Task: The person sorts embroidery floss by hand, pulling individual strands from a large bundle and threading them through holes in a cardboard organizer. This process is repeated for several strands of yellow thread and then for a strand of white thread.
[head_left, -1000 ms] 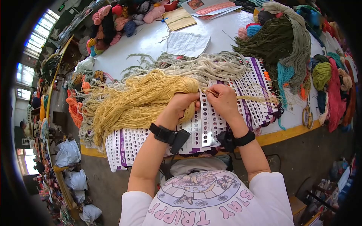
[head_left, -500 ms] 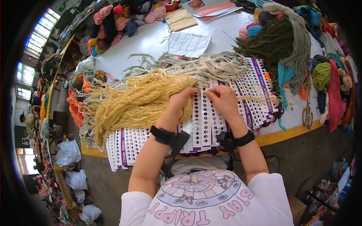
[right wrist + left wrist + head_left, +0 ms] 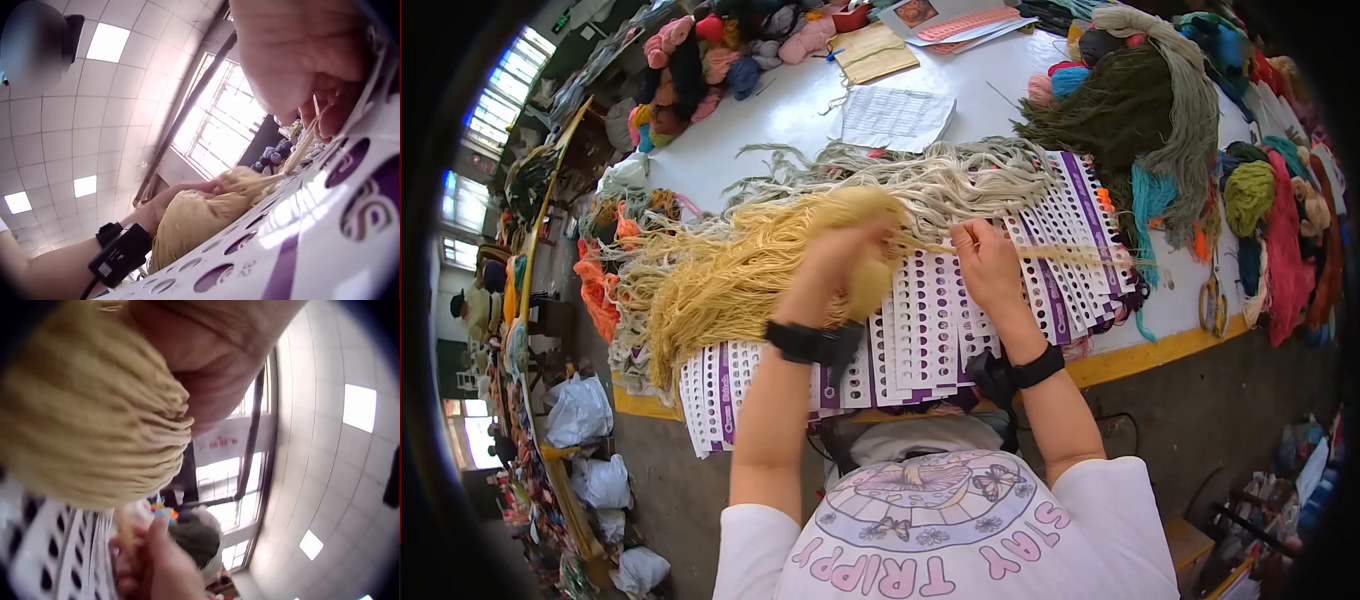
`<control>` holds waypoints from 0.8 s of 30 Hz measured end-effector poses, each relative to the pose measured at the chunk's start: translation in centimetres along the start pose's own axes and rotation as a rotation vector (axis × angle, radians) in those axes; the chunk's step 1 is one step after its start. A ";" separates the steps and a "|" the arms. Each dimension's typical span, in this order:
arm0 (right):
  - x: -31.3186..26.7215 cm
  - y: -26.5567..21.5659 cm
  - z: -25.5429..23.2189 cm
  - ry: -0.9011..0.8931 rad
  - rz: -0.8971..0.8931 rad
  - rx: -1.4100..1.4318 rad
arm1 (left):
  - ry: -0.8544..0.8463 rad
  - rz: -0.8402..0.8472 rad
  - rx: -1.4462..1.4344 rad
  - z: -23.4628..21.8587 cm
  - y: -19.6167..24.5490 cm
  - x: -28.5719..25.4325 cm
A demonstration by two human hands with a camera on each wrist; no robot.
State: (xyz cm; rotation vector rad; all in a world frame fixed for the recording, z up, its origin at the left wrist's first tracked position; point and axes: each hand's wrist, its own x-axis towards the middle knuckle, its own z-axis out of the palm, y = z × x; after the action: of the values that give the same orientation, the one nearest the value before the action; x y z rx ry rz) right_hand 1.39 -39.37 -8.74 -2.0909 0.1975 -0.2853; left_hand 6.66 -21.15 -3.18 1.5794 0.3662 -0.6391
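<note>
A thick skein of yellow yarn point(image 3: 730, 265) lies across the cards, its looped end gripped by my left hand point(image 3: 835, 265), which is blurred in the head view. In the left wrist view the looped yarn point(image 3: 94, 419) bulges below the palm. Pale yellow strands point(image 3: 290, 165) stretch from the skein to my right hand point(image 3: 990, 268), whose thumb and fingers pinch them. More of these strands trail rightward past that hand. Under both hands lie overlapping white thread cards point(image 3: 925, 330) with rows of punched holes and purple strips.
Grey and cream yarn point(image 3: 960, 180) is heaped behind the cards. At the table's right edge lie scissors point(image 3: 1213, 305), near hanging coloured skeins point(image 3: 1285, 250). A printed sheet point(image 3: 897, 117) and a dark green yarn bundle point(image 3: 1105, 105) are farther back.
My left hand has moved left with the skein's looped end, away from the right hand. The strands between the hands are now longer, and the right hand stays nearly in place.
</note>
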 end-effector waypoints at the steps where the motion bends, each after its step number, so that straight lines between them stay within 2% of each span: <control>1: 0.0 0.3 0.1 0.027 -0.017 0.019 | 0.025 0.008 -0.186 -3.2 0.6 0.3; 2: 0.1 0.6 0.2 0.031 -0.057 -0.023 | -0.019 0.156 -0.426 -6.0 1.1 -0.4; 3: 0.2 0.7 0.3 0.041 -0.052 -0.024 | -0.033 0.128 -0.405 -12.3 0.7 2.8; 4: 0.1 0.8 0.4 0.049 -0.046 -0.025 | -0.081 0.132 -0.532 -18.3 0.1 3.9; 5: 0.1 0.8 0.4 0.058 -0.040 -0.025 | -0.131 0.136 -0.659 -21.6 0.1 4.4; 8: 0.2 0.9 0.3 0.043 -0.065 -0.064 | 0.455 0.225 -0.501 -18.9 2.3 -2.0; 10: 0.0 -0.4 -0.1 -0.017 -0.029 0.029 | 0.308 0.387 -0.192 -14.5 3.0 -4.2; 11: -0.1 -1.3 -0.3 -0.040 -0.041 0.055 | 0.167 0.283 -0.181 -12.3 3.3 -4.9; 12: -0.3 -2.2 -0.1 -0.075 -0.038 0.256 | -0.147 0.421 -0.202 -10.6 2.4 -4.4; 13: -0.8 -3.2 0.2 -0.114 -0.028 0.456 | -0.273 0.424 -0.221 -7.4 2.3 -5.3; 14: -1.4 -4.7 0.0 -0.201 0.083 0.620 | -0.389 0.438 -0.216 -5.1 2.0 -5.3; 15: -1.9 -6.2 -0.2 -0.214 0.092 0.685 | -0.415 0.380 -0.235 -3.2 1.7 -5.4; 16: -2.3 -7.6 -0.3 -0.223 0.103 0.749 | -0.432 0.418 -0.167 -1.5 1.6 -5.5; 17: -2.6 -8.2 -0.4 -0.228 0.115 0.812 | -0.492 0.374 -0.200 -0.6 1.5 -5.7; 19: -2.7 -7.9 -0.4 -0.258 0.143 0.779 | -0.606 0.283 -0.265 0.5 1.2 -6.1; 24: -3.0 -7.9 0.0 -0.278 0.190 0.825 | -0.573 0.243 -0.295 0.0 0.5 -5.9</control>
State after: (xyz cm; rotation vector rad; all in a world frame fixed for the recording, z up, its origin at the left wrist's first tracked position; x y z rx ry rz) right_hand -1.28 -34.63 -2.30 -1.2618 0.0856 0.0477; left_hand 2.27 -20.40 0.74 1.0785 -0.1539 -0.7744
